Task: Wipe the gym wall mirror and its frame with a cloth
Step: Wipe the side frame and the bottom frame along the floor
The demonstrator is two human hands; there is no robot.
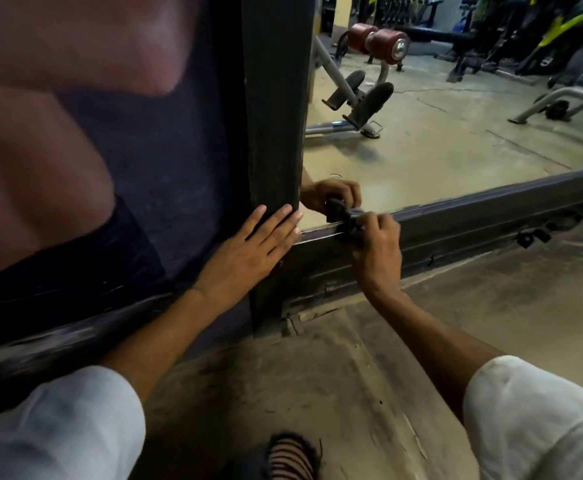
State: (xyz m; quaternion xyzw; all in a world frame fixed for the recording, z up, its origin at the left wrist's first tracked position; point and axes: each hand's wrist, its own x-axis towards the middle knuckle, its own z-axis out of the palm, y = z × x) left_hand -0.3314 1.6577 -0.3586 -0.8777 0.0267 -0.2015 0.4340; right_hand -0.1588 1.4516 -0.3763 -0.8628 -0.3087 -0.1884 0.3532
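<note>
Right hand (378, 244) is clenched around a dark cloth (351, 224), thumb and curled fingers bunching it into a wad pressed on the bottom rail (490, 216) of the frame, right at the lower edge of the mirror (456, 140) and just beside its lower-left corner. The cloth is wadded, so its long axis is hard to read; the visible bit lies across the rail, from the glass edge toward the rail's front face. The rail's long axis runs from the corner off to the right, climbing toward the upper right of the view. The vertical frame post (276, 98) stands upright and meets the rail at the corner. Left hand (248, 254) grasps nothing: palm flat, fingers straight and together, fingertips pointing up-right, resting on the lower part of the post with the tips reaching its mirror-side edge. The hands are near each other but apart. The glass reflects the right hand and cloth just above the real ones. It also reflects a gym bench (362, 98) with red rollers (380, 41) and dark machines further back. Left of the post is a large printed wall panel (75, 133). Both forearms come out of white sleeves (525, 410). Dusty concrete floor (317, 393) below, striped footwear (291, 457) at bottom edge.
</note>
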